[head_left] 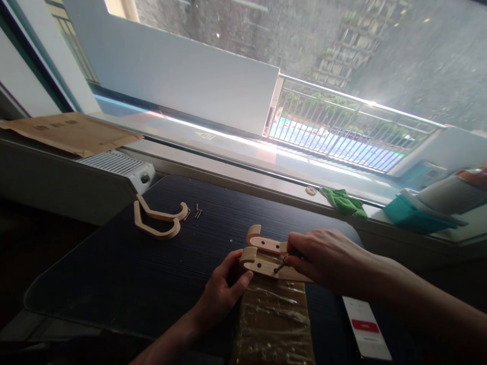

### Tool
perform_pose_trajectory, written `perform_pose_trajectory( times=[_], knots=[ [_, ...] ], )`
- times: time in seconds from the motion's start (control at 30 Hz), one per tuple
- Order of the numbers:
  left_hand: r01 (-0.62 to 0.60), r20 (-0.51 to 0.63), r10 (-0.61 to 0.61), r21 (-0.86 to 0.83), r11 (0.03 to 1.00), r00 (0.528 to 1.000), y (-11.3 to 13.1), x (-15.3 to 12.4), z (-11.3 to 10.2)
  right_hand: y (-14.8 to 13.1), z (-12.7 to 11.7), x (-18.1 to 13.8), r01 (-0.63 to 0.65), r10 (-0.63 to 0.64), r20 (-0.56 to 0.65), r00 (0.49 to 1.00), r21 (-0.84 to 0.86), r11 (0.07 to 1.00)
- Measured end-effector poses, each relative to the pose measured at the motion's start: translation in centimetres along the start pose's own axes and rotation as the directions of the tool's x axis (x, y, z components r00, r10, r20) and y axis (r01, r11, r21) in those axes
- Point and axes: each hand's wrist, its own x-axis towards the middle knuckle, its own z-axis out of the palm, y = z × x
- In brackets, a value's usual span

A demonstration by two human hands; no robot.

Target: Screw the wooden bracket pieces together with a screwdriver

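Two pale wooden hooks lie side by side across the end of a tape-wrapped brown block (276, 324). My left hand (224, 286) grips the curled end of the nearer wooden hook (262, 268), thumb in front and fingers behind. Two dark holes show in the farther wooden hook (269, 245). My right hand (317, 253) is closed round a screwdriver (282, 264), its handle mostly hidden. The thin shaft slants down to a hole in the nearer hook; whether a screw sits there I cannot tell.
Two more wooden hooks (158, 233) and several screws (198, 213) lie on the dark table (114, 284) at left. A phone (367, 327) rests at right. On the windowsill are a green cloth (344, 202) and a teal container (409, 213); a brown envelope (72, 133) lies far left.
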Motion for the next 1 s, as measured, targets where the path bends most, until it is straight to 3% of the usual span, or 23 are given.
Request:
perform_pose_trajectory(
  times=[0.23, 0.47, 0.67, 0.83, 1.0],
  knots=[
    [0.007, 0.007, -0.007, -0.026, 1.0, 1.0, 0.2, 0.0, 0.1, -0.7, -2.6, 0.3, 0.108, -0.11, 0.1, 0.989, 0.018, 0.994],
    [0.056, -0.01, -0.057, -0.04, 0.998, 0.998, -0.3, 0.2, 0.2, -0.5, -1.8, 0.9, 0.205, -0.21, 0.057, 0.976, 0.092, 0.974],
    [0.057, 0.02, -0.057, -0.037, 0.998, 0.998, 0.0, 0.1, 0.0, 0.5, -0.4, 0.0, 0.096, -0.094, -0.017, 0.995, 0.145, 0.985],
    [0.065, -0.006, -0.064, 0.034, 0.997, 0.998, -0.1, 0.2, 0.0, 1.3, 0.7, -1.4, -0.005, 0.058, -0.217, 0.974, 0.235, 0.972],
    [0.059, -0.029, -0.056, 0.118, 0.991, 0.998, -0.8, 0.2, -0.1, 0.8, 1.9, -1.9, 0.081, 0.061, -0.522, 0.851, 0.244, 0.966]
  ],
)
